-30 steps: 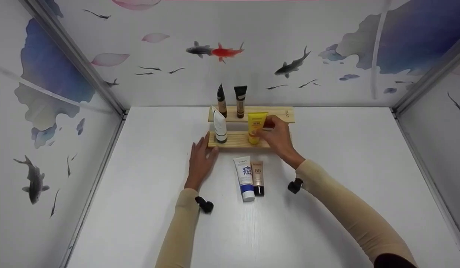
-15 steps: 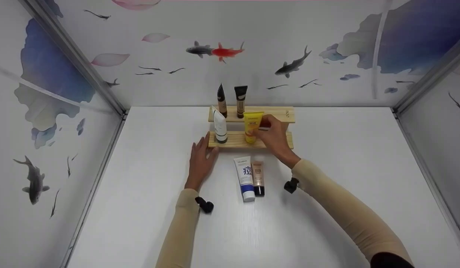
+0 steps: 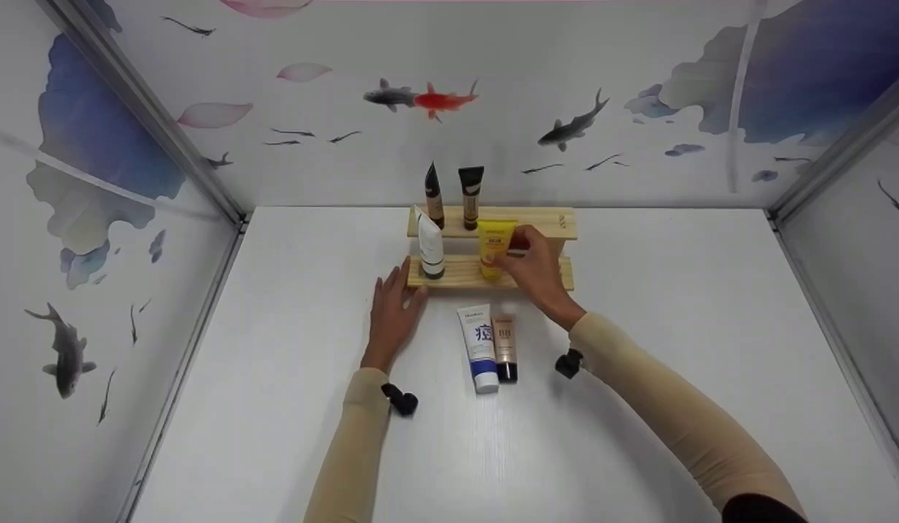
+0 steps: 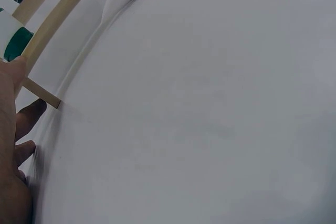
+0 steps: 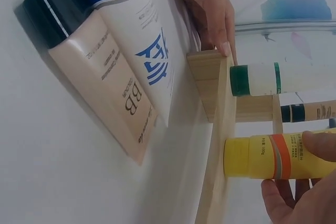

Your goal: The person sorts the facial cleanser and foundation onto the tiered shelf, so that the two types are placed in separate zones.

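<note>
A yellow tube (image 3: 495, 247) stands cap-down on the lower step of a wooden rack (image 3: 460, 272). My right hand (image 3: 538, 269) grips it, thumb across the front and fingers behind its right side. In the right wrist view its yellow cap (image 5: 237, 157) meets the shelf board. My left hand (image 3: 394, 319) rests against the rack's left end, fingers extended; the left wrist view has the thumb (image 4: 16, 66) at the shelf edge. A white tube (image 3: 431, 250) with a dark green cap stands near that end, leaning slightly.
Two black-topped tubes (image 3: 470, 200) stand on the rack's upper step. In front of the rack, a white-and-blue tube (image 3: 478, 349) and a beige BB cream tube (image 3: 504, 345) lie side by side on the white table (image 3: 289, 436). Printed wall panels (image 3: 493, 43) enclose the back and sides.
My right hand has shifted the yellow tube slightly left along the lower step, then stayed nearly still. The left hand has kept its place.
</note>
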Available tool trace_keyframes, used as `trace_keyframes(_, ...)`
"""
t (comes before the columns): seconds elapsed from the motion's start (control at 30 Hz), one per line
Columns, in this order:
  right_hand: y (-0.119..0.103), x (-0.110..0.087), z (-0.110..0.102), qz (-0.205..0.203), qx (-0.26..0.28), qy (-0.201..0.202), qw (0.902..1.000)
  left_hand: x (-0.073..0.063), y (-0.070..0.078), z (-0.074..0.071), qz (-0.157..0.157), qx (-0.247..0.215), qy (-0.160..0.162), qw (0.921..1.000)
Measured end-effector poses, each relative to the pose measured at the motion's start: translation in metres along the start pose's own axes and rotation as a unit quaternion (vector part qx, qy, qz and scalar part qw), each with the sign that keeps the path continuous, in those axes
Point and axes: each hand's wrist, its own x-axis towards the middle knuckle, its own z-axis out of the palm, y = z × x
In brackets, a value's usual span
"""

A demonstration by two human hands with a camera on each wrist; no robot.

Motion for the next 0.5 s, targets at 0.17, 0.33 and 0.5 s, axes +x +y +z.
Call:
trace_keyframes(0.17, 0.0026, -0.0005, 0.0003, -0.011, -0.011, -0.002, 0.9999, 0.0003, 0.0004, -0.0002, 0.006, 0.007, 0.0, 1.0)
trace_keyframes(0.33, 0.0038, -0.0006, 0.0006, -0.009, -0.012, -0.004, 0.9999, 0.0007, 0.0002, 0.0, 0.005, 0.004, 0.0, 1.0)
trace_keyframes(0.5, 0.0062, -0.0002, -0.0001, -0.006, -0.007, -0.011, 0.9999, 0.0021, -0.0002, 0.0011, 0.001, 0.002, 0.003, 1.0)
